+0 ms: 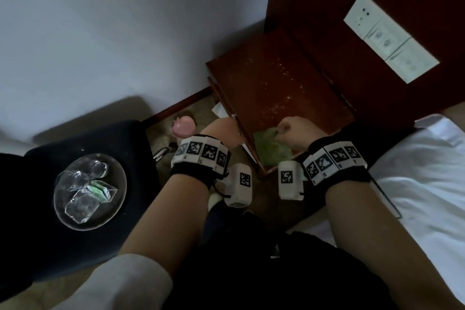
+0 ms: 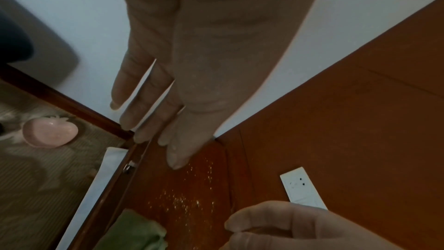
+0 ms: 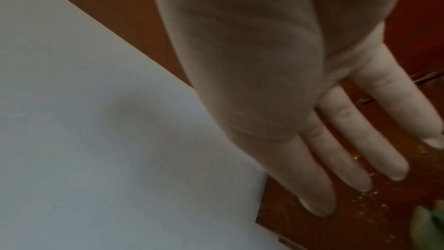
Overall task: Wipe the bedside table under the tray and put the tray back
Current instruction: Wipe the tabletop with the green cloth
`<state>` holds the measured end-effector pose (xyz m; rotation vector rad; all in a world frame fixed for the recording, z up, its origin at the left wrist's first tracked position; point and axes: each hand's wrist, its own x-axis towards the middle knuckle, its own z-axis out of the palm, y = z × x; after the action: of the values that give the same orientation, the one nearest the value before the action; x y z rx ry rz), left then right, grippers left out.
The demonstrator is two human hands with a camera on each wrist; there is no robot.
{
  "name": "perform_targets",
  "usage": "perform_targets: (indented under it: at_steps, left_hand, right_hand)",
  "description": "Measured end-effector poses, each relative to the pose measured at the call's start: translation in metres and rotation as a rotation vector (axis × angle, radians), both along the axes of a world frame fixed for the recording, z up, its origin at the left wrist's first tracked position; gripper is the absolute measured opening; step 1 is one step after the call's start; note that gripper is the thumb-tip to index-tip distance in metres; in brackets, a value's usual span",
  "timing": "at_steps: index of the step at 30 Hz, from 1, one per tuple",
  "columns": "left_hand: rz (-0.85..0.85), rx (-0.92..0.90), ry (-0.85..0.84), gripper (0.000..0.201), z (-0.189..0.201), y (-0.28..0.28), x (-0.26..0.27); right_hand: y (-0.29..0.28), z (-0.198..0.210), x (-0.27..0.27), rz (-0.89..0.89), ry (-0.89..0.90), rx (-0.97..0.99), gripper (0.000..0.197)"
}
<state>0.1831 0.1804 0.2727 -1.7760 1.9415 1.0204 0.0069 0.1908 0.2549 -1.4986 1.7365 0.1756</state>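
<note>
The bedside table (image 1: pixel 276 78) is red-brown wood, its top (image 2: pixel 192 206) sprinkled with pale crumbs. A green cloth (image 1: pixel 270 148) lies bunched at its near edge, also visible as the cloth (image 2: pixel 134 233) and the cloth (image 3: pixel 430 227). My right hand (image 1: pixel 294 133) hovers just above the cloth, and in the right wrist view the hand (image 3: pixel 360 159) has straight fingers holding nothing. My left hand (image 1: pixel 221 131) hangs by the table's left edge, fingers (image 2: pixel 149 130) straight and empty. The round glass tray (image 1: pixel 114 209) with several glasses sits on a dark stool at left.
A pink heart-shaped dish (image 1: pixel 183 127) lies on the carpet left of the table. A white socket panel (image 1: pixel 390 38) is mounted on the wooden headboard. The bed's white sheet (image 1: pixel 415 184) is at right. A white wall runs behind, and the dark stool (image 1: pixel 75 246) stands at left.
</note>
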Motion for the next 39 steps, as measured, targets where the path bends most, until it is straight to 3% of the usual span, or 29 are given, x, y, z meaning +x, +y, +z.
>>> perform_targets:
  at_steps: [7, 17, 22, 29, 36, 39]
  left_hand:
    - [-0.147, 0.127, 0.021, 0.021, -0.044, -0.032, -0.028]
    - [-0.228, 0.078, 0.127, 0.039, -0.134, -0.072, -0.056]
    - [-0.438, 0.066, 0.15, 0.056, -0.185, -0.065, -0.067]
    - [-0.718, 0.064, 0.111, 0.064, -0.245, -0.064, -0.076]
    - [-0.934, -0.054, 0.009, 0.063, -0.292, -0.077, -0.073]
    - [-1.019, -0.091, -0.033, 0.061, -0.305, -0.078, -0.071]
  right_hand:
    - [0.004, -0.034, -0.028, -0.176, 0.004, 0.107, 0.033]
    - [0.007, -0.121, -0.038, -0.48, -0.029, 0.091, 0.031]
    - [0.019, -0.168, -0.025, -0.575, -0.039, 0.094, 0.04]
    - [0.031, -0.218, -0.006, -0.558, 0.175, -0.128, 0.044]
    - [0.035, -0.271, 0.008, -0.438, 0.131, -0.161, 0.057]
    - [0.04, -0.292, 0.015, -0.413, 0.127, -0.083, 0.058]
